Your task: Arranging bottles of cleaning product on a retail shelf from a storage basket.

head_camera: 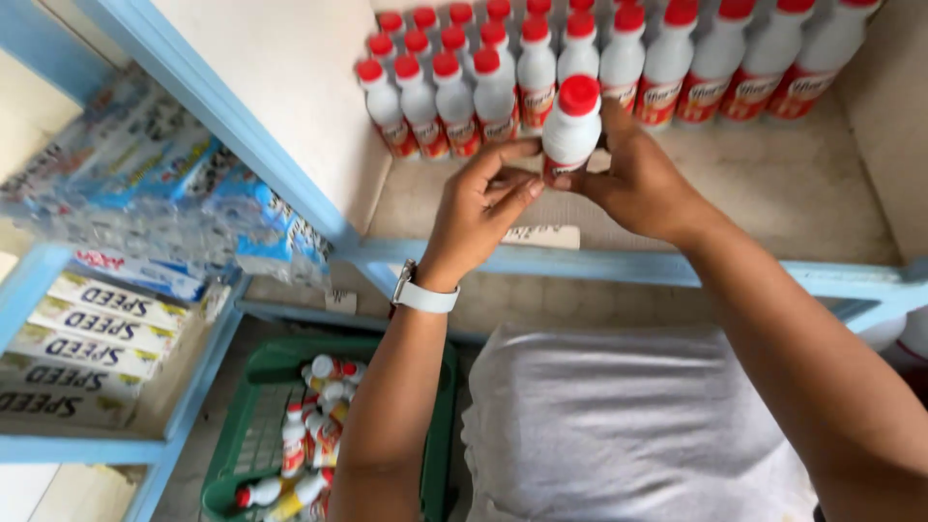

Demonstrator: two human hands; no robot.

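Over shelf front, I've got the red-capped white bottle [571, 126] pinched btwn left hand [480, 208] & right hand [638, 184]; fingertip hold at its base could slip, toppling bottle rows [619, 58] behind.

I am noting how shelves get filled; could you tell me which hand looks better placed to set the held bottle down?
Probably the right hand: it wraps the bottle from behind, while the left hand only pinches its base.
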